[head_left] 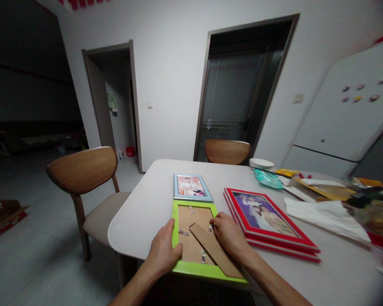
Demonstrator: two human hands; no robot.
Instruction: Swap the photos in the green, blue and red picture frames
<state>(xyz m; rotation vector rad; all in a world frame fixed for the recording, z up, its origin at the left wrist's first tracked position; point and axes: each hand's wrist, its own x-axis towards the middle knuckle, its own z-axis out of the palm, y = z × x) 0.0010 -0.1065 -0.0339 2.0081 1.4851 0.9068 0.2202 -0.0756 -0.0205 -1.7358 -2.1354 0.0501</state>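
A green picture frame [196, 268] lies back side up at the table's near edge. Its brown backing board [188, 248] carries several small metal turn clips, and a brown easel stand [215, 250] slants across it. My left hand [164, 248] grips the frame's left side, thumb resting over the border. On the right side, the bent fingers of my right hand [230, 233] are closed at a metal clip [210, 228]. Just beyond the green frame lies a light blue picture frame [191, 188], photo up.
Two stacked red picture frames [271, 216] lie to the right on the white table [140, 216]. Farther right are a white paper [325, 216], a teal packet [268, 178] and a white bowl [261, 164]. Wooden chairs stand at the left [83, 170] and far side [228, 151].
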